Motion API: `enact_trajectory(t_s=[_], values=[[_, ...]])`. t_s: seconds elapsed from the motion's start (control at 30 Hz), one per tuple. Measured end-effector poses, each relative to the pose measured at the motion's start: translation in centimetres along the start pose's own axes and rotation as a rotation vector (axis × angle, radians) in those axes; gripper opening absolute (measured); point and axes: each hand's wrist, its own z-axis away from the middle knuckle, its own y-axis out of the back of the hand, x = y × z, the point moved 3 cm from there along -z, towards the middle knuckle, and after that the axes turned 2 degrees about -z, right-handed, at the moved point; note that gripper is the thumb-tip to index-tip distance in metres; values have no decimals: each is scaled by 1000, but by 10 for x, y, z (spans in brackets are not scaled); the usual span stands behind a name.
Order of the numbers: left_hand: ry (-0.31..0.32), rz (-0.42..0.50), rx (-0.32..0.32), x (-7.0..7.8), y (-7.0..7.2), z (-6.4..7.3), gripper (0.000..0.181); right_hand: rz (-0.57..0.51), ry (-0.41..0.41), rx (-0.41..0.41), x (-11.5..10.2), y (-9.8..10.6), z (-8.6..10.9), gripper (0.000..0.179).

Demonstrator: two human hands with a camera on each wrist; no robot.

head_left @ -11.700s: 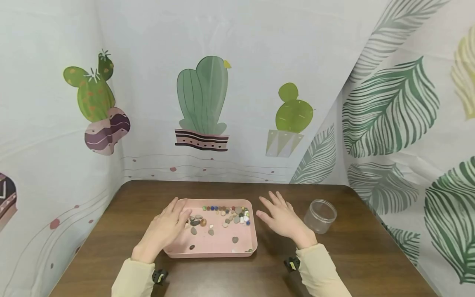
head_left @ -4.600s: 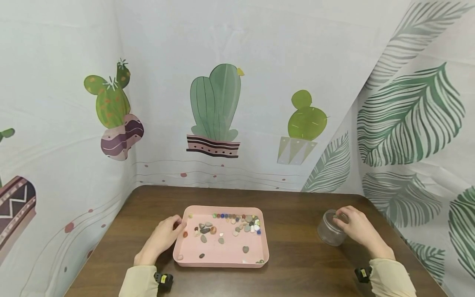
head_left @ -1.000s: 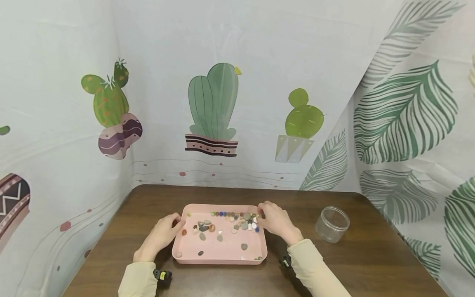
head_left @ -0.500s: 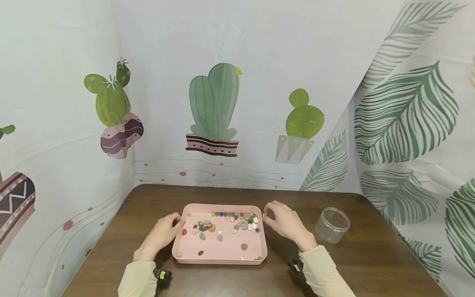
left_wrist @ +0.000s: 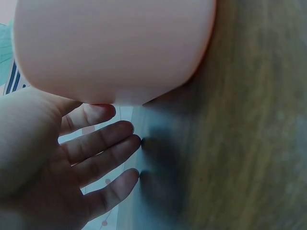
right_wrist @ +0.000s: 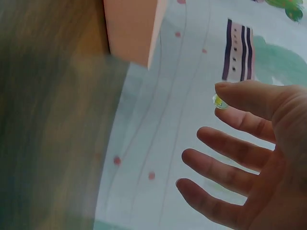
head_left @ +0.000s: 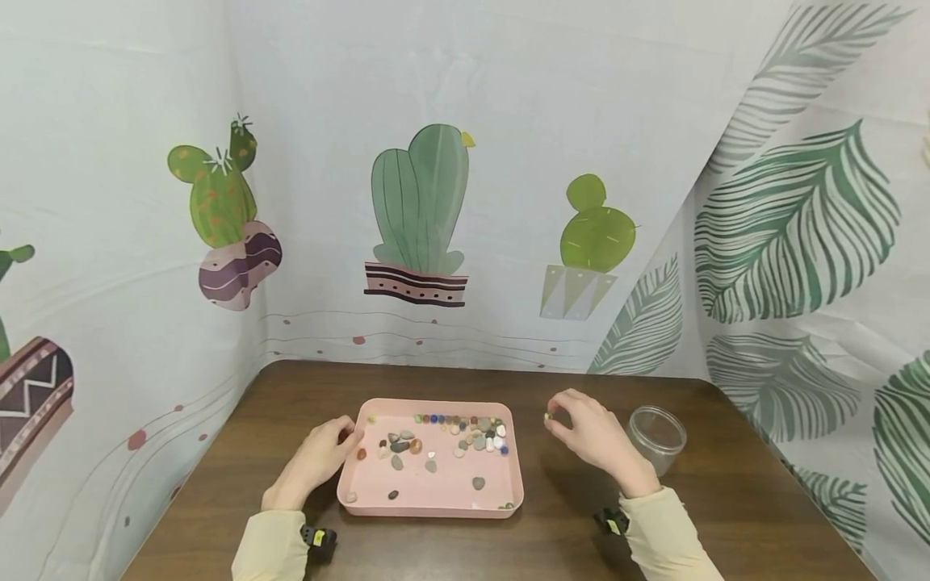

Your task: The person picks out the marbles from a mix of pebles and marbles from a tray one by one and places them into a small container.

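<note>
My right hand (head_left: pixel 596 436) is raised over the table between the tray and the jar. Thumb and index finger pinch a small clear marble (right_wrist: pixel 219 101) with a yellow-green core; the other fingers are spread. The pink tray (head_left: pixel 429 511) holds pebbles, polished stones and coloured marbles (head_left: pixel 434 419), several lined up along its back wall. At the tray's left rim, my left hand (head_left: pixel 312 460) holds on with thumb and index finger. In the left wrist view the tray wall hides the thumb, while the remaining fingers (left_wrist: pixel 108 189) extend loosely beside it.
A clear round jar (head_left: pixel 657 436) stands right of the tray, partly covered by my right hand in the head view. The brown wooden table (head_left: pixel 436 549) ends at the back against a cloth (head_left: pixel 508 202) printed with cacti and leaves.
Over the last second, my right hand leaves the tray's back right corner and moves right toward the jar with the marble. Earlier it was over the jar. The left hand stays at the rim.
</note>
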Motion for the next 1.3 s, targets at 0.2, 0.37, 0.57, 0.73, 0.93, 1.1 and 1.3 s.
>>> enact_trajectory(t_s=[0.2, 0.37, 0.57, 0.73, 0.93, 1.1, 1.3], values=[[3, 5, 2, -1, -2, -2, 13, -7, 35, 54, 25, 20, 11, 15], [3, 7, 3, -2, -2, -1, 13, 4, 8, 78, 49, 33, 18, 14], [4, -1, -4, -1, 0, 0, 13, 46, -86, 64, 73, 47, 28, 12], [-4, -2, -3, 0, 0, 0, 13, 65, -109, 76, 88, 56, 35, 12], [-6, -3, 0, -2, -1, 2, 12, 50, -145, 59, 103, 61, 43, 12], [-3, 2, -4, 0, -1, 1, 13, 45, -191, 57, 113, 64, 49, 15], [1, 3, -9, 1, 1, 1, 13, 57, -207, 44, 126, 64, 53, 14]])
